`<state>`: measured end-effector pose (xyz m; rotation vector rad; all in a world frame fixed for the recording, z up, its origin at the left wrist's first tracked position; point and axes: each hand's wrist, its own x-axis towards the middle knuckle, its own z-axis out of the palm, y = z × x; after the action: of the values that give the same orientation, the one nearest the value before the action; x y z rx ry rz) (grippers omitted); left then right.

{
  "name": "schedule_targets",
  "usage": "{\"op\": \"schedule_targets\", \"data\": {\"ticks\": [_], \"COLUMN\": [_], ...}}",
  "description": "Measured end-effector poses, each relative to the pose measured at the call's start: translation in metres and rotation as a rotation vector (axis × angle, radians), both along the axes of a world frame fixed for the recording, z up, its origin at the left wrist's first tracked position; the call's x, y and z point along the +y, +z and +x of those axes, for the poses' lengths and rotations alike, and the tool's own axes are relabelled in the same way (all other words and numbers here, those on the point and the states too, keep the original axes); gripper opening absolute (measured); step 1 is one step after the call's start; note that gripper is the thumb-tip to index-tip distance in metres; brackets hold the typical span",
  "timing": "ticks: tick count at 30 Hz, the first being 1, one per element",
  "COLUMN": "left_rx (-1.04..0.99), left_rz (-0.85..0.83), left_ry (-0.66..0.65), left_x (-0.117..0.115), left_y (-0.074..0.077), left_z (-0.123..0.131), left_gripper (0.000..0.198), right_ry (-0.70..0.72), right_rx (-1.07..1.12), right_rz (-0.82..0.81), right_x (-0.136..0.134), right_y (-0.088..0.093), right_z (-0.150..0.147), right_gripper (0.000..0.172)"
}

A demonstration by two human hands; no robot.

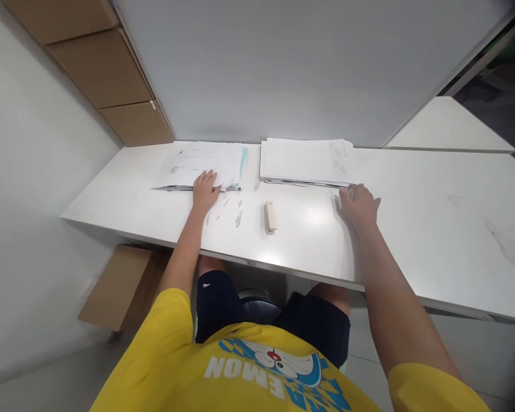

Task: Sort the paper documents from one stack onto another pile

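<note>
My left hand (205,190) lies with its fingers stretched out over the near edge of a loose paper stack (189,166). The top sheet there carries print and a round mark, and a light-blue strip shows at its right side. At the near right corner of a second, whiter paper stack (304,160), my right hand (360,205) has its fingers bent around the corner, with the little finger sticking out. Between the hands, closer to me, a cream-coloured stapler (270,217) rests on the white desk (300,240).
A grey panel (274,68) rises behind the desk. Brown cabinets (107,68) hang at the upper left, above the desk's far corner. Below the desk at left is a brown box-like unit (118,283). Grey smudges mark the desktop near the left stack.
</note>
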<state>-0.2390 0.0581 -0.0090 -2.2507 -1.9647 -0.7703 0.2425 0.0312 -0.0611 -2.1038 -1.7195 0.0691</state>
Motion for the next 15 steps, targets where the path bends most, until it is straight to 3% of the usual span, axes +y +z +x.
{"op": "schedule_targets", "data": {"ticks": [3,7,12,15], "left_rx": [0.0,-0.046,-0.245,-0.362], "left_rz": [-0.012,0.002,0.068,0.129], "left_ry": [0.006,-0.006,-0.011,0.049], "left_x": [-0.001,0.003,0.014,0.018], "left_y": [0.001,-0.002,-0.009,-0.013], "left_z": [0.001,-0.002,-0.013,-0.016], "left_gripper": [0.048,0.05,0.039,0.044], "right_ry": [-0.055,-0.058,-0.07,-0.061], "right_rx": [0.127,0.138,0.17,0.166], "right_rz": [-0.022,-0.05,-0.074,-0.063], "right_x": [-0.001,-0.005,-0.008,-0.008], "right_y": [0.007,0.015,0.02,0.018], "right_z": [-0.005,-0.01,-0.012,-0.011], "right_gripper": [0.06,0.061,0.063,0.064]}}
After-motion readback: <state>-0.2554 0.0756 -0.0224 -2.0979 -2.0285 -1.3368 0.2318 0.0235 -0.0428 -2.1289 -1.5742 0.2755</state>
